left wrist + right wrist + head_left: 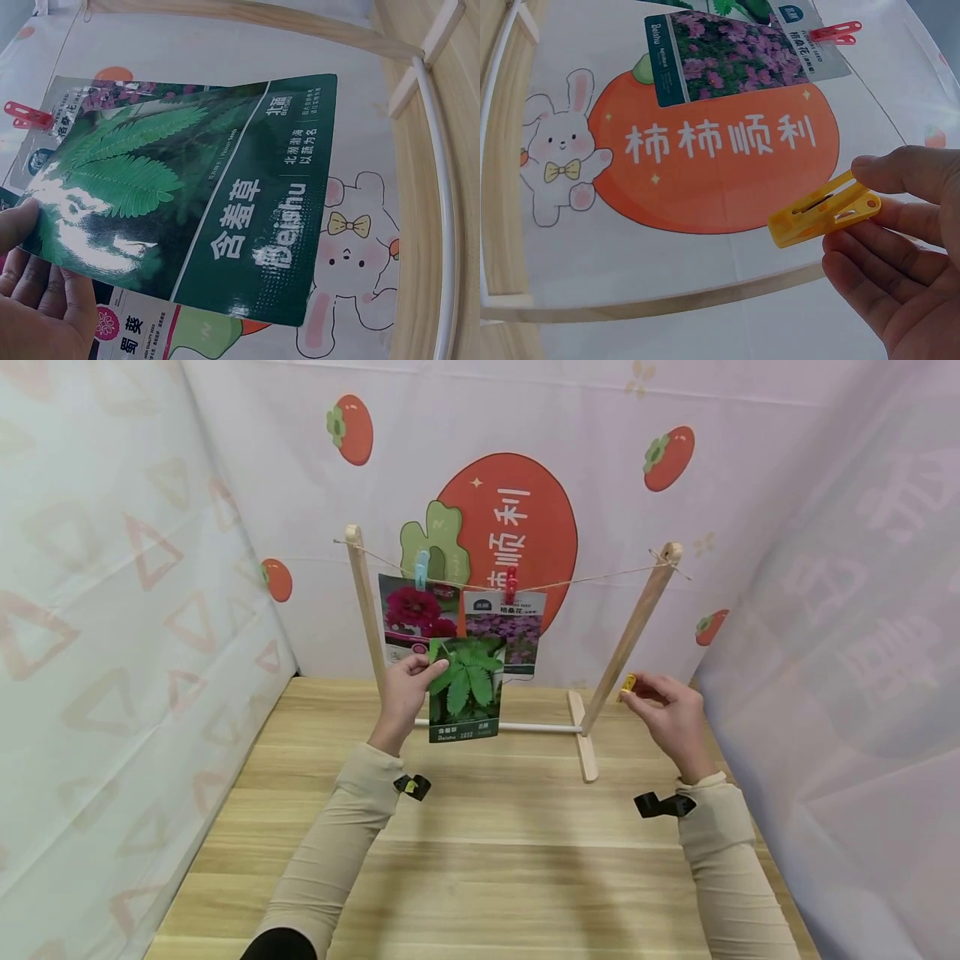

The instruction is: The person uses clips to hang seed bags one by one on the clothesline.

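My left hand [408, 693] pinches the upper left edge of a green seed packet [467, 689] with a fern-like leaf on it. In the head view this packet overlaps two others hanging behind it. One is a seed packet with dark pink flowers [412, 610], held to the string [577, 582] by a light blue clothespin [422, 568]. Beside it a seed packet with purple flowers [724, 56] hangs from a red clothespin [836, 32]. Off to the right, near the right post, my right hand [671, 714] pinches a yellow clothespin [821, 214] between thumb and fingers.
The string runs between a left wooden post [366, 610] and a right wooden post [633, 635]. A white rod [540, 727] joins the posts low down, and a wooden foot [582, 743] supports the right one. Behind hangs a printed cloth [600, 410]; below is the wooden tabletop [480, 860].
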A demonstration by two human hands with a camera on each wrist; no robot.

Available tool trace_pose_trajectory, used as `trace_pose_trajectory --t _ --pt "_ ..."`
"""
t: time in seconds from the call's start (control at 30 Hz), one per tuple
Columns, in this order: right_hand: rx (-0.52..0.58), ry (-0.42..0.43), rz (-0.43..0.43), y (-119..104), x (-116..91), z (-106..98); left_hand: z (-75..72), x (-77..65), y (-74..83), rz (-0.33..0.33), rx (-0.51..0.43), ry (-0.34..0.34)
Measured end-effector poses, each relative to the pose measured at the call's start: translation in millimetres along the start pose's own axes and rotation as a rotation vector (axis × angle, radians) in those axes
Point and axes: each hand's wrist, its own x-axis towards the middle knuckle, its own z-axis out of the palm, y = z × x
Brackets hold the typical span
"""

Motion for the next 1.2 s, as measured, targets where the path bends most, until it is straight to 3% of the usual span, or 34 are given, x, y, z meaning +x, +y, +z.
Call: trace_pose_trajectory --t 0.4,0.77,1.03,1.2 --pt "0.046 0.024 -0.057 -12 23 -9 8.4 -0.8 16.5 0.008 -0.052 -0.042" --pt "0.021 0.003 -0.096 -23 44 -10 22.1 2.9 24.1 -0.001 -0.09 -0.027" --pt "0.045 0.026 -0.151 -30 58 -9 33.0 1.9 23.3 -0.008 -0.133 -0.053" --pt "0.058 0.052 -0.165 -35 64 -6 39.0 2.1 21.0 0.0 -0.135 -0.03"
